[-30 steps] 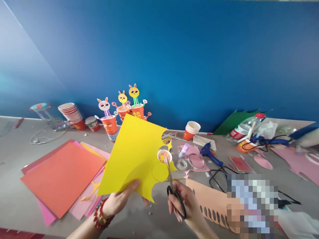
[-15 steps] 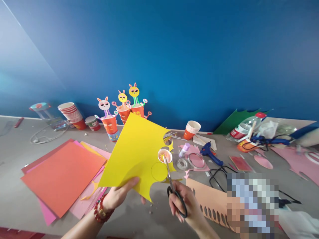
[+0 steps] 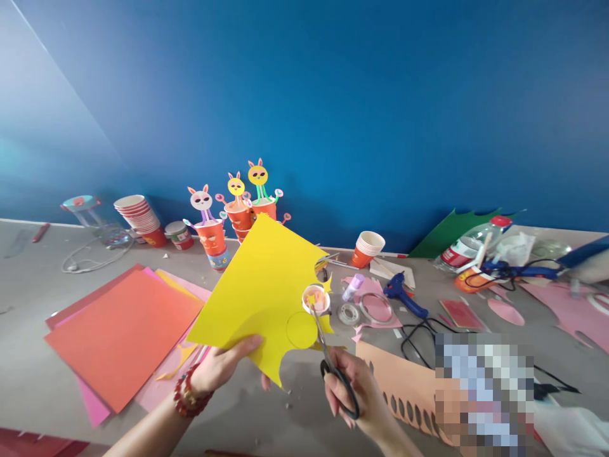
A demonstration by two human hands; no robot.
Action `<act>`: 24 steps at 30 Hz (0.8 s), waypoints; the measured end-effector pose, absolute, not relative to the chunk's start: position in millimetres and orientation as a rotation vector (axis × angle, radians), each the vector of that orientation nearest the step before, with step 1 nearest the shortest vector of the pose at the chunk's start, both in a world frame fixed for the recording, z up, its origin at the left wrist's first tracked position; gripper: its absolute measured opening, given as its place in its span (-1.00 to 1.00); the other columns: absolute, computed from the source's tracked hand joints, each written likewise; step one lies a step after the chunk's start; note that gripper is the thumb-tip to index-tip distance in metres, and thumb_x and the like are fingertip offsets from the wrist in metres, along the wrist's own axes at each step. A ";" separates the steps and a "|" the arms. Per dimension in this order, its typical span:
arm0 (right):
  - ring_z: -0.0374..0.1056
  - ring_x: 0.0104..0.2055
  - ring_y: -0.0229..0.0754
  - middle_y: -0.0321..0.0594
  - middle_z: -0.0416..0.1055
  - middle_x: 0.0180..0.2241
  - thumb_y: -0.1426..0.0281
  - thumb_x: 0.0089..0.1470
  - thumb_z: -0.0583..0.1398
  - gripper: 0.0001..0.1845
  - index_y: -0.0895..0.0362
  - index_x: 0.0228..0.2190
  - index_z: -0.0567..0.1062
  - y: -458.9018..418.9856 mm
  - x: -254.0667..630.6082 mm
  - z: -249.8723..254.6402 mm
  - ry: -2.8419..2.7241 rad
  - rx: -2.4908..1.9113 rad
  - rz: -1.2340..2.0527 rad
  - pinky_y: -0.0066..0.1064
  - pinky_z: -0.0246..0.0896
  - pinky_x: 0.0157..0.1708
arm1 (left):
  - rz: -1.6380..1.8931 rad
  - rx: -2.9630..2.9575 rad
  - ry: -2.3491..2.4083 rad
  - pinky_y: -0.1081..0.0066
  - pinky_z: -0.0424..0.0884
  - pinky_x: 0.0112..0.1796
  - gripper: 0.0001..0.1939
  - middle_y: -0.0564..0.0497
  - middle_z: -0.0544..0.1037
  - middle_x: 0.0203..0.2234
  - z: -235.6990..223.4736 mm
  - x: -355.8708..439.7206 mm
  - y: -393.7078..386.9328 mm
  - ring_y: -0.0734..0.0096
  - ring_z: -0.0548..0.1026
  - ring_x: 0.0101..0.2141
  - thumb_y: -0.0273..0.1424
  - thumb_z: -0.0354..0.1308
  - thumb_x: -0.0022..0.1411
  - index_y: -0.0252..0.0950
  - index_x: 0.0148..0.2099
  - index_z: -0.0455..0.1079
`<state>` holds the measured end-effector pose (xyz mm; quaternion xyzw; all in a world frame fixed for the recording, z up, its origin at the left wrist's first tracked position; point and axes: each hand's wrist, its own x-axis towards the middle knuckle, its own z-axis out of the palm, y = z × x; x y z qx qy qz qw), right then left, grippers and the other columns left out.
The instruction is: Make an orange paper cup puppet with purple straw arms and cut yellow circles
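Note:
My left hand [image 3: 233, 363] grips a sheet of yellow paper [image 3: 259, 285] by its lower edge, thumb on top and fingers underneath. Scalloped bites are cut from the sheet's right side, and a drawn circle [image 3: 301, 330] lies near that edge. In my right hand [image 3: 349, 384] is a pair of scissors [image 3: 339, 381] with black handles, fingers through the loops. The blades point up and away, beside the paper's right edge and over a paper cup [image 3: 315, 299] holding small paper pieces. Whether the blades touch the sheet I cannot tell.
Orange paper [image 3: 124, 336] tops a stack of coloured sheets at left. Cup figures with rabbit faces [image 3: 210, 238] stand by the blue wall. Rightward lie a blue glue gun [image 3: 404, 295], a tape roll [image 3: 349, 313], a glue stick [image 3: 353, 287], peach paper [image 3: 399, 374] and a bottle [image 3: 471, 244].
The yellow sheet has turned slightly and its lower end has shifted left with my left hand. My right hand and the scissors have barely moved.

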<state>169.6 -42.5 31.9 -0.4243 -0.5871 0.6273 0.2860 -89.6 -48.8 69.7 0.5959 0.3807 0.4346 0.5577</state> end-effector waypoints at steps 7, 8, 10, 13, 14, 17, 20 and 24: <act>-0.03 -0.84 -0.45 -0.42 0.28 -0.79 -0.21 -0.04 0.15 -0.41 0.04 -0.53 0.17 -43.1 169.7 33.2 -1.567 -1.167 1.673 -0.57 -0.17 -0.80 | 1.004 1.383 0.836 0.37 0.49 -0.17 -0.56 0.03 0.65 -0.59 64.1 -93.8 -46.5 0.30 0.61 -0.48 -0.31 -0.07 0.42 -0.26 -0.28 0.64; -0.03 -0.84 -0.45 -0.42 0.28 -0.79 -0.21 -0.04 0.15 -0.41 0.04 -0.53 0.17 -42.8 169.4 32.8 -1.565 -1.172 1.679 -0.57 -0.17 -0.80 | 0.999 1.382 0.829 0.37 0.49 -0.16 -0.56 0.03 0.65 -0.59 64.2 -93.7 -46.6 0.30 0.61 -0.47 -0.31 -0.07 0.42 -0.25 -0.30 0.64; -0.04 -0.84 -0.45 -0.43 0.28 -0.79 -0.20 -0.04 0.16 -0.42 0.04 -0.53 0.17 -42.4 168.9 32.3 -1.552 -1.181 1.687 -0.57 -0.18 -0.80 | 0.991 1.382 0.817 0.37 0.49 -0.15 -0.54 0.02 0.65 -0.58 64.8 -93.6 -47.0 0.30 0.62 -0.46 -0.30 -0.07 0.42 -0.25 -0.34 0.63; -0.06 -0.84 -0.46 -0.46 0.26 -0.79 -0.17 -0.04 0.17 -0.44 0.03 -0.53 0.16 -43.0 168.9 33.3 -1.543 -1.184 1.687 -0.57 -0.19 -0.80 | 0.984 1.382 0.814 0.37 0.50 -0.16 -0.54 0.02 0.65 -0.58 65.8 -93.9 -47.3 0.30 0.62 -0.47 -0.30 -0.08 0.42 -0.25 -0.33 0.63; -0.06 -0.84 -0.45 -0.46 0.25 -0.80 -0.16 -0.03 0.17 -0.45 0.03 -0.54 0.16 -43.5 169.1 33.9 -1.544 -1.185 1.688 -0.57 -0.19 -0.79 | 0.986 1.382 0.817 0.37 0.50 -0.17 -0.55 0.02 0.65 -0.58 66.0 -94.3 -47.2 0.30 0.62 -0.47 -0.30 -0.07 0.42 -0.26 -0.31 0.63; -0.05 -0.83 -0.45 -0.46 0.25 -0.80 -0.12 -0.01 0.17 -0.47 0.03 -0.54 0.16 -44.5 169.6 35.2 -1.554 -1.183 1.682 -0.57 -0.19 -0.79 | 0.980 1.388 0.818 0.37 0.51 -0.20 -0.56 0.01 0.66 -0.58 66.4 -96.3 -46.7 0.29 0.62 -0.49 -0.30 -0.06 0.41 -0.27 -0.30 0.64; -0.04 -0.83 -0.45 -0.47 0.23 -0.81 -0.09 0.01 0.18 -0.49 0.03 -0.55 0.15 -44.2 169.5 34.0 -1.572 -1.171 1.668 -0.56 -0.18 -0.77 | 0.961 1.398 0.800 0.36 0.52 -0.24 -0.54 -0.02 0.65 -0.58 66.4 -98.6 -45.3 0.27 0.62 -0.49 -0.28 -0.07 0.41 -0.28 -0.32 0.64; -0.01 -0.82 -0.44 -0.46 0.23 -0.81 -0.05 0.03 0.20 -0.50 0.04 -0.57 0.15 -43.6 170.0 31.0 -1.582 -1.182 1.645 -0.55 -0.17 -0.76 | 0.947 1.409 0.801 0.37 0.52 -0.26 -0.51 -0.04 0.65 -0.58 65.8 -101.4 -43.0 0.28 0.62 -0.49 -0.25 -0.08 0.42 -0.30 -0.34 0.63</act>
